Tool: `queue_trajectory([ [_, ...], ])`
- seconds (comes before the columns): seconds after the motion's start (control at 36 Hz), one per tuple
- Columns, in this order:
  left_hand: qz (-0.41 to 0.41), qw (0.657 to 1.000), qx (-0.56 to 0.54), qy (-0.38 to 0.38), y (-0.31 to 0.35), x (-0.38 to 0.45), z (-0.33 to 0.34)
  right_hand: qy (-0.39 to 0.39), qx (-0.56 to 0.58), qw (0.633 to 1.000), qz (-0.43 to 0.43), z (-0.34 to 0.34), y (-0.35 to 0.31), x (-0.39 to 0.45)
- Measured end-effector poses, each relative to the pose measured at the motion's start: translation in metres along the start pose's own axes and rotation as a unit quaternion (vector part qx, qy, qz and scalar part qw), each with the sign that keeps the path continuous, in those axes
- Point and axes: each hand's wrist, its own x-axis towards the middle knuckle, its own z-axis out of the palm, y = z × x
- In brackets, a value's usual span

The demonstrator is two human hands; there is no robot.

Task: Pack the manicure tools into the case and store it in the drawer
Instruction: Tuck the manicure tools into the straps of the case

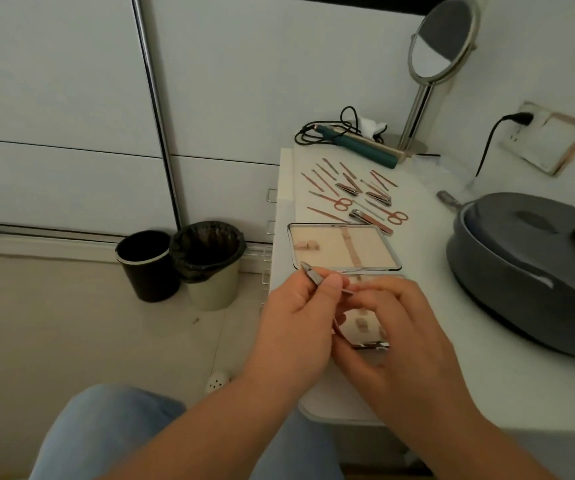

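A chrome-edged manicure case [343,249] lies open on the white table, its beige lining and elastic straps showing. My left hand [296,317] pinches a silver nipper tool [310,273] over the case's near half [365,336]. My right hand [404,334] hovers over that near half, fingertips meeting the tool's other end. Beyond the case lie several rose-gold tools: two scissors [339,202], nail clippers [379,199], thin files and picks [320,176].
A grey padded cushion [521,271] fills the table's right side. A round mirror [442,39] on a stand, a teal device [359,143] with black cord stand at the back. Drawer handles [271,195] line the cabinet's left face. Two bins [206,261] stand on the floor.
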Motion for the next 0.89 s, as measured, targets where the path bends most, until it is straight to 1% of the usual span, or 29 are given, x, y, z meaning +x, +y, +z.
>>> queue_trajectory([
  [0.11, -0.033, 0.999, -0.014, -0.024, -0.001, 0.0, 0.006, 0.002, -0.004, 1.0, 0.009, -0.002, 0.012, -0.005],
  [0.19, -0.025, 0.996, 0.058, -0.056, -0.002, 0.004, 0.005, -0.016, 0.022, 0.999, 0.042, -0.011, 0.021, -0.005],
  [0.25, 0.002, 0.986, 0.146, -0.079, -0.003, 0.009, 0.002, -0.03, 0.063, 0.995, 0.069, -0.02, 0.028, -0.004],
  [0.28, 0.022, 0.972, 0.219, -0.087, -0.004, 0.011, 0.0, -0.035, 0.087, 0.992, 0.086, -0.023, 0.032, -0.004],
  [0.31, 0.041, 0.949, 0.299, -0.093, -0.005, 0.014, -0.002, -0.037, 0.105, 0.988, 0.106, -0.027, 0.037, -0.004],
  [0.39, 0.081, 0.855, 0.496, -0.126, -0.011, 0.027, -0.004, -0.036, 0.118, 0.979, 0.165, -0.035, 0.058, -0.008],
  [0.44, 0.083, 0.802, 0.569, -0.161, -0.016, 0.036, -0.003, -0.041, 0.115, 0.974, 0.193, -0.039, 0.069, -0.011],
  [0.47, 0.073, 0.786, 0.587, -0.178, -0.019, 0.04, -0.003, -0.043, 0.109, 0.973, 0.198, -0.04, 0.073, -0.012],
  [0.5, 0.062, 0.778, 0.595, -0.191, -0.022, 0.043, -0.003, -0.046, 0.102, 0.973, 0.201, -0.042, 0.076, -0.013],
  [0.53, 0.056, 0.778, 0.593, -0.198, -0.025, 0.045, -0.004, -0.048, 0.094, 0.974, 0.203, -0.043, 0.078, -0.014],
  [0.61, 0.072, 0.794, 0.569, -0.202, -0.029, 0.05, -0.011, -0.049, 0.077, 0.974, 0.207, -0.047, 0.083, -0.016],
  [0.67, 0.077, 0.795, 0.56, -0.22, -0.028, 0.052, -0.017, -0.053, 0.057, 0.976, 0.204, -0.05, 0.085, -0.016],
  [0.78, 0.044, 0.797, 0.534, -0.277, -0.019, 0.056, -0.03, -0.063, 0.021, 0.98, 0.187, -0.059, 0.086, -0.018],
  [0.89, 0.018, 0.799, 0.512, -0.314, -0.012, 0.058, -0.035, -0.098, 0.006, 0.98, 0.174, -0.067, 0.085, -0.019],
])
